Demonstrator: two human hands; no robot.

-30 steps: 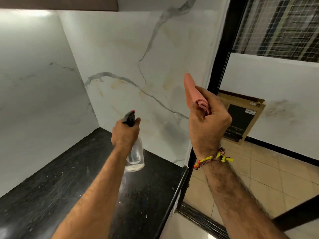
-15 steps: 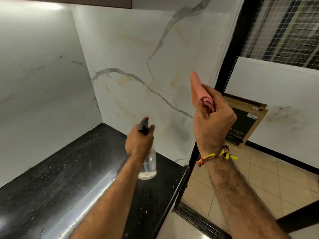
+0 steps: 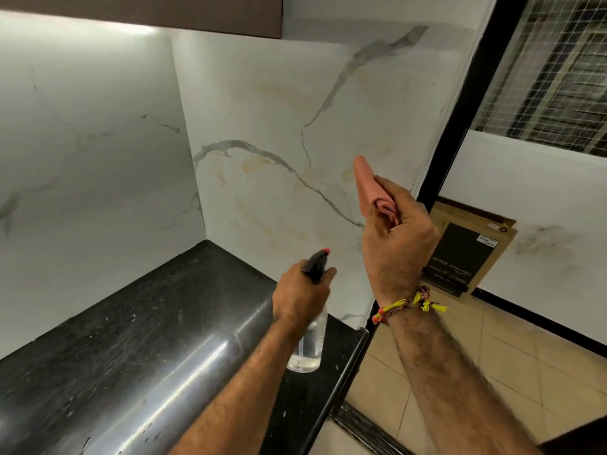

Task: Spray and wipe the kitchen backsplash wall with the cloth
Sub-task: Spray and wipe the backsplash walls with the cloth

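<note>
Pink cloth [image 3: 371, 188], folded long, stands upright in our right hand [image 3: 395, 244], its tip pointing up beside the marble backsplash wall [image 3: 295, 110]; that grip is curled around it. Our left hand [image 3: 302, 295] grips the clear spray bottle [image 3: 308, 343] above the black surface [image 3: 115, 339], nozzle aimed at the wall. Since a second ago the bottle has shifted right, nearer the cloth.

Wall [image 3: 295, 103] white marble, grey veins (yellowish stains). Cloth [image 3: 369, 188] pink. Bottle [image 3: 308, 346] clear, black head, red tip. Counter [image 3: 131, 339] black. Wristband [image 3: 410, 305] yellow-red.
</note>
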